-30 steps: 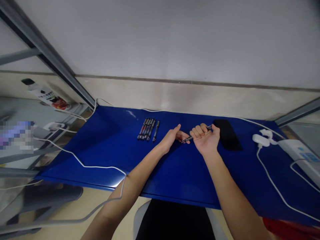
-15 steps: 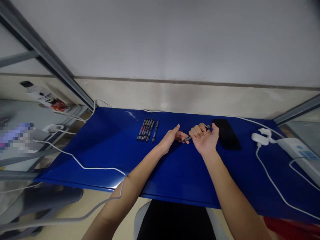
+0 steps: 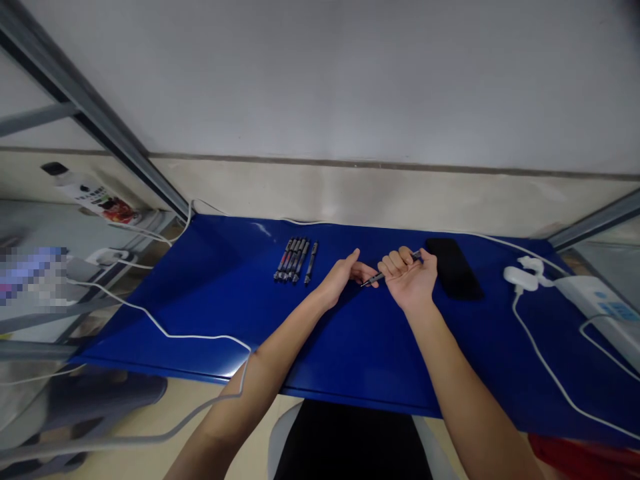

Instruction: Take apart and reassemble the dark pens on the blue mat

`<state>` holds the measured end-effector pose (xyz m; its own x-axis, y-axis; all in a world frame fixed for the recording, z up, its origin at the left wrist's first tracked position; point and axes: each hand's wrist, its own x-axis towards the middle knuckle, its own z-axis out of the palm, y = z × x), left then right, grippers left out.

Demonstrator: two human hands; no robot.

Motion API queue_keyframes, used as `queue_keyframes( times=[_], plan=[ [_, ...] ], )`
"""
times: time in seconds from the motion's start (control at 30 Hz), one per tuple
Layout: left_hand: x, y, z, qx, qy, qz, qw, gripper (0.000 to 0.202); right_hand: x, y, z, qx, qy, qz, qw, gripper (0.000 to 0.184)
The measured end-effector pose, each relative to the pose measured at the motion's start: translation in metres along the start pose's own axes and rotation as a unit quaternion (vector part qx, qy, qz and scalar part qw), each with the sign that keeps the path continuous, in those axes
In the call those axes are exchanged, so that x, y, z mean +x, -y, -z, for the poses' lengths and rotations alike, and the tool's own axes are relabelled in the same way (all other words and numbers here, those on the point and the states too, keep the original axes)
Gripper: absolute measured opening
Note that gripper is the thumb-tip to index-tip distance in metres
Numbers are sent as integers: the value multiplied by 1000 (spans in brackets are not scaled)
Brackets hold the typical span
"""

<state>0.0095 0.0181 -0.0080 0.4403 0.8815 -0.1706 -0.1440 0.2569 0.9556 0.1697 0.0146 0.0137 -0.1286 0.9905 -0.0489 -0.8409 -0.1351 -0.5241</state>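
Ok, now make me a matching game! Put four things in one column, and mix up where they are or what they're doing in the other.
1. right hand
2. phone
3. bottle
4. power strip

A. beyond the left end of the blue desk
B. white, at the desk's right end
C. holding a pen
D. black, lying flat on the desk

Pairs: 1-C, 2-D, 3-A, 4-B
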Motion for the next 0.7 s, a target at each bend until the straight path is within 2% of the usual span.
queue_keyframes(
  times=[0.37,0.7],
  plan=[
    [0,0,1,-6,6,-8,1000,69,1,0,2,8,15,1,1000,42],
    [1,1,1,-5,6,-15,1000,70,0,0,-1,2,-5,-1,1000,42]
  ],
)
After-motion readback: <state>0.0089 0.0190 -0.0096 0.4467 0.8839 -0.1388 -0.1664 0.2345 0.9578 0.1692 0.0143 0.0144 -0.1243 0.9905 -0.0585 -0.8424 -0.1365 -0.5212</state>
